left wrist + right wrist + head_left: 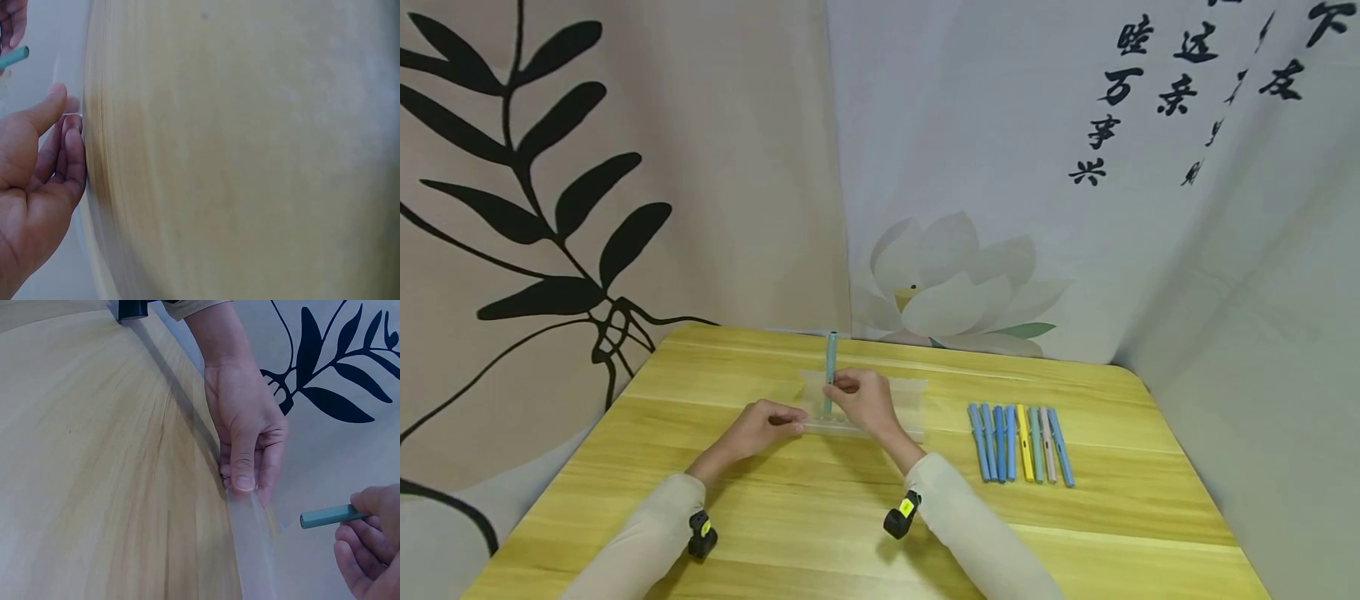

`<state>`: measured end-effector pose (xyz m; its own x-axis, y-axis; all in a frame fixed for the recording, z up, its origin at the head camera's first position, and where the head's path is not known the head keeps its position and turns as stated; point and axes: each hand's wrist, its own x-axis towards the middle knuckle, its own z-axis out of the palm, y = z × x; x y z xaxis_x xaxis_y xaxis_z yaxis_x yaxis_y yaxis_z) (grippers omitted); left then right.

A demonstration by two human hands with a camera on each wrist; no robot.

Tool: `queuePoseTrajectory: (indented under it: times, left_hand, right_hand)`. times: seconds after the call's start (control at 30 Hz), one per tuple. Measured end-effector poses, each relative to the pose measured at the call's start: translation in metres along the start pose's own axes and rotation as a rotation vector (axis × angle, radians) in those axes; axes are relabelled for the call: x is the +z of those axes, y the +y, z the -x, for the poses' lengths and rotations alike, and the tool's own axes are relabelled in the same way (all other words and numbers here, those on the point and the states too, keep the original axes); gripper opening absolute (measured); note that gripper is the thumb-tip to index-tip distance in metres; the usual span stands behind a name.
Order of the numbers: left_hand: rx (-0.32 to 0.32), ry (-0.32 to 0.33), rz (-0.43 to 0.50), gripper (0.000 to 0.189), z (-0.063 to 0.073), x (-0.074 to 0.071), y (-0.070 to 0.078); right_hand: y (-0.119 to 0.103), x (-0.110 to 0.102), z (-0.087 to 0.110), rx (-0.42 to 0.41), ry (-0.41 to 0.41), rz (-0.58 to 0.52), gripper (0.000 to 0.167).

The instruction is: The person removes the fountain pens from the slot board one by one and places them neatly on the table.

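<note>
My left hand point(762, 429) pinches the left end of a clear plastic holder point(908, 410) between thumb and fingers, close over the table. In the right wrist view the holder's front shows as a long clear strip point(250, 550) running from that thumb. Above the holder, my right hand point(865, 402) grips a teal pen point(831, 358) between thumb and fingers. The pen stands nearly upright, its lower end at the holder's front edge in the head view. In the left wrist view only one tip of the teal pen point(15, 57) shows.
To the right, a row of several pens in blue, yellow point(1025, 443), green and grey lies on the wooden table point(805, 533). Behind the table hangs a white cloth point(970, 167) with a printed flower and writing. Black wrist cameras sit on both sleeves.
</note>
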<state>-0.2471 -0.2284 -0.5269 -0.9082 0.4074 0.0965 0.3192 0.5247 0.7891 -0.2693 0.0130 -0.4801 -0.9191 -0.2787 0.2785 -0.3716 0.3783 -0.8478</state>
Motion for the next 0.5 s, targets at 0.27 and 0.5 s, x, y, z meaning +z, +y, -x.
queuePoseTrajectory:
  times: [0.27,0.5]
  left_hand:
    - [0.016,-0.007,0.017,0.034,0.001,-0.001,-0.001]
    - [0.02,-0.008,0.025,0.035,0.003,-0.001,0.0]
  right_hand:
    - [0.0,-0.015,0.008,-0.004,0.013,-0.02,0.024]
    - [0.002,-0.029,0.019,0.018,0.027,-0.012,0.025]
